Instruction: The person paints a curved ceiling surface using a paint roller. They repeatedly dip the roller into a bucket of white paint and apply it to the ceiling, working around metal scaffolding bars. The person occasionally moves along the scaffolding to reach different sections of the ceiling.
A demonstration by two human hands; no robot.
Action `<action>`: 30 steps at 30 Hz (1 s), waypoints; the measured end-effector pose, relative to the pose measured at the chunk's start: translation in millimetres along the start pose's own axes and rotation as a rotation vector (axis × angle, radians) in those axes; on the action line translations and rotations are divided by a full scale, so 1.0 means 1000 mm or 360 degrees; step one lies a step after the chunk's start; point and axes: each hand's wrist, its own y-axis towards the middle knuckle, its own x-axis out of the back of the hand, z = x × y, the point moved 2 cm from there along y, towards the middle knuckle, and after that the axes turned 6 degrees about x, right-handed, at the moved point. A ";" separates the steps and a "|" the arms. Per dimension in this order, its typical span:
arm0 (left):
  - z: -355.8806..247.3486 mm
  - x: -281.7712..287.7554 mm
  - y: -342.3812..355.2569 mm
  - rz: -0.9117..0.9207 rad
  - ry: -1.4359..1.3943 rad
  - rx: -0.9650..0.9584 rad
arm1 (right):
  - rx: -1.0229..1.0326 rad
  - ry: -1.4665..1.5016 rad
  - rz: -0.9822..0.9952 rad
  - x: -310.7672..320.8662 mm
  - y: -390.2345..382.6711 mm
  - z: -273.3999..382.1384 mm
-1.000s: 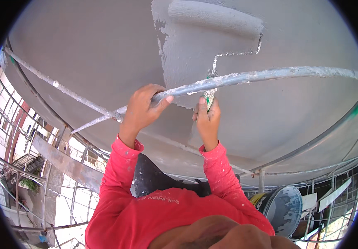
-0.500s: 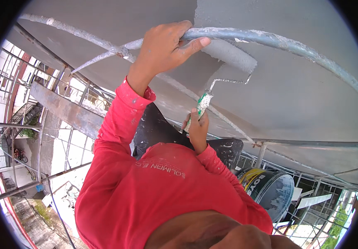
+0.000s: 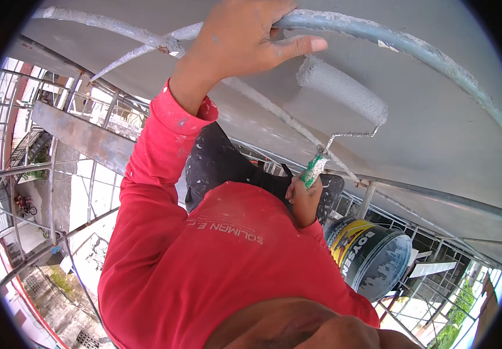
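Note:
My left hand (image 3: pixel 239 43) is closed over a paint-spattered metal scaffold pipe (image 3: pixel 367 29), its thumb stretched along the near side. Lower and to the right, my right hand (image 3: pixel 306 199) grips the green and white handle of a paint roller (image 3: pixel 315 170). The pale, paint-coated roller sleeve (image 3: pixel 347 93) lies against the grey wall (image 3: pixel 448 157), beyond the pipe. A bent wire frame joins sleeve and handle.
A dark paint bucket (image 3: pixel 352 247) with a yellow band sits at the lower right, smeared with grey paint. A diagonal brace (image 3: pixel 262 104) crosses in front of the wall. At left are a metal plank (image 3: pixel 82 131), scaffold tubes and the ground far below.
My right hand and the roller have moved right and toward me, down the wall. The left hand stays on the pipe, while the whole view has shifted slightly.

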 end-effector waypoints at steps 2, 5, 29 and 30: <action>0.003 -0.001 -0.002 0.0037 -0.0011 0.0107 | -0.0236 0.0159 -0.0065 0.015 -0.019 0.020; 0.006 -0.005 -0.006 -0.0089 0.0148 -0.0034 | -0.0351 0.0094 -0.0071 0.027 -0.034 0.028; 0.120 0.017 -0.070 -0.1070 0.0732 -0.0004 | -0.1221 0.0488 0.0160 -0.041 0.073 0.194; 0.121 0.017 -0.069 -0.1128 0.0677 -0.0041 | -0.1249 0.0432 0.0132 -0.044 0.081 0.187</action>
